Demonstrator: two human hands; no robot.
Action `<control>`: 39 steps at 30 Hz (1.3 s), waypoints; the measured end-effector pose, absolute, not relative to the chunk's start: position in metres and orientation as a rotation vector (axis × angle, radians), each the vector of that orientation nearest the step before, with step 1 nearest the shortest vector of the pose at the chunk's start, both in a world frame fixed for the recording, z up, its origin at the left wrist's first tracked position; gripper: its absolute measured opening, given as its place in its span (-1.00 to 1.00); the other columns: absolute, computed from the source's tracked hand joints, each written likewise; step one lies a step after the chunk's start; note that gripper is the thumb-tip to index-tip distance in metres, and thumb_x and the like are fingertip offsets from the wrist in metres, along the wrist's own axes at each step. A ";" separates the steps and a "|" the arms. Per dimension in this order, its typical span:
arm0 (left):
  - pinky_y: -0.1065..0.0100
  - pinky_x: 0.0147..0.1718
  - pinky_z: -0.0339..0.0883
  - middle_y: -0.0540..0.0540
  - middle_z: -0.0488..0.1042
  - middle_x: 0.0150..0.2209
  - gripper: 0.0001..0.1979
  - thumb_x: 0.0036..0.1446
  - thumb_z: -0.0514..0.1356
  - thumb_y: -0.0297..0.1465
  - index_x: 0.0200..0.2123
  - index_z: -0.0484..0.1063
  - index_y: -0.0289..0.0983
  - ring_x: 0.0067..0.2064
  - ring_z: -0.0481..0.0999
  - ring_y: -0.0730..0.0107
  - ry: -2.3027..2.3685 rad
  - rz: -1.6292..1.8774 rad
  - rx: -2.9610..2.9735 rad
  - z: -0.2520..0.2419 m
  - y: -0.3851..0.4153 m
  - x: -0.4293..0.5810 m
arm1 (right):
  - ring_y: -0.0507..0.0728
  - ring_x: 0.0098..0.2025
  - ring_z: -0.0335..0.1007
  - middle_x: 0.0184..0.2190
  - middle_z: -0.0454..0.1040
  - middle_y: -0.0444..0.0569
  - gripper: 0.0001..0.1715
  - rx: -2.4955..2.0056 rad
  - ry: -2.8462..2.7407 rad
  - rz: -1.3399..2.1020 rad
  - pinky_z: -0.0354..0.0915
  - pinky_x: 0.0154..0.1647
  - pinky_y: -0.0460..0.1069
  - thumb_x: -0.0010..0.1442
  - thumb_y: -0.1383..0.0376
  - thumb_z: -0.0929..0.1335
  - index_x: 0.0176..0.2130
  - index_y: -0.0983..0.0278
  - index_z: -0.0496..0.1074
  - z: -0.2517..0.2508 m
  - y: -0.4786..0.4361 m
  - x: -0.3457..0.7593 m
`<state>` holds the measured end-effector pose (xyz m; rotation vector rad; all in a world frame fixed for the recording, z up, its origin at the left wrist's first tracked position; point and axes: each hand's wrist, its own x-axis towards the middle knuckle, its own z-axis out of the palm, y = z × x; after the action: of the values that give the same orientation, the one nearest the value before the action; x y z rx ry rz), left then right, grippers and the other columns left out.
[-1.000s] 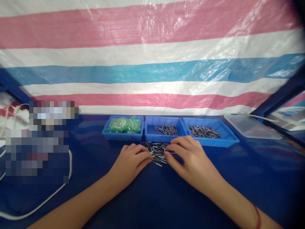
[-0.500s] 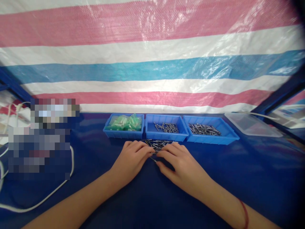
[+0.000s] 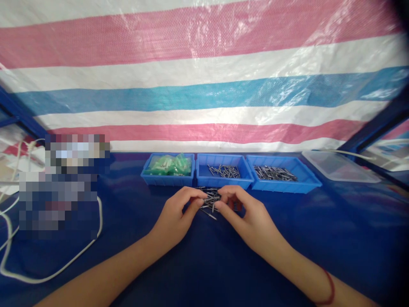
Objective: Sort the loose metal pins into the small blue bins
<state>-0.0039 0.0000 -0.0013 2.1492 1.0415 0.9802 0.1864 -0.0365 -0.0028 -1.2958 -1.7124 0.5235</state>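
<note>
Between my hands lies a pile of thin metal pins (image 3: 209,204), which look like blind rivets. My left hand (image 3: 180,213) is closed, thumb and forefinger pinching the ends of some rivets at the pile's left side. My right hand (image 3: 246,211) faces it with its fingers curled and its thumb pressed toward the forefinger on the same rivets' other end. How many rivets are held cannot be made out. One loose rivet (image 3: 209,214) sticks out toward me below the fingertips. Part of the pile is hidden behind my fingers.
Behind the pile stand three blue bins: the left bin (image 3: 168,181) with green plastic bags, the middle bin (image 3: 223,180) and right bin (image 3: 284,186) with metal pins. A clear lid (image 3: 338,167) lies at right, a white cable (image 3: 100,217) at left. A striped sheet (image 3: 204,98) hangs behind.
My fingers have lifted from lying over the pile and drawn into pinches at the rivets. More of the pile shows between them. The view has shifted slightly.
</note>
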 end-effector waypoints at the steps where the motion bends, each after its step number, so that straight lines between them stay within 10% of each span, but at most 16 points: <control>1: 0.38 -0.17 0.33 -0.06 0.51 -0.22 -0.85 0.26 0.09 -0.37 -0.19 0.44 -0.25 -0.19 0.48 0.38 1.040 0.968 2.144 -0.001 -0.001 -0.003 | 0.04 -0.42 0.32 -0.43 0.44 -0.11 -0.86 -1.283 -1.698 0.557 0.29 -0.39 -0.06 0.21 0.26 0.32 -0.21 0.24 0.41 -0.003 -0.036 0.186; 39: 0.43 -0.27 0.32 -0.04 0.46 -0.31 -0.91 0.18 0.18 -0.40 -0.28 0.48 -0.26 -0.27 0.45 0.44 0.968 0.959 2.241 0.008 -0.003 -0.002 | 0.07 -0.38 0.37 -0.38 0.46 -0.06 -0.86 -1.186 -1.762 0.677 0.30 -0.39 -0.04 0.22 0.31 0.29 -0.28 0.23 0.46 0.000 -0.040 0.184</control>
<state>-0.0020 -0.0027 0.0078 2.2408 0.9676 0.9586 0.1841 -0.0396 0.0003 -1.1857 -1.7620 0.6765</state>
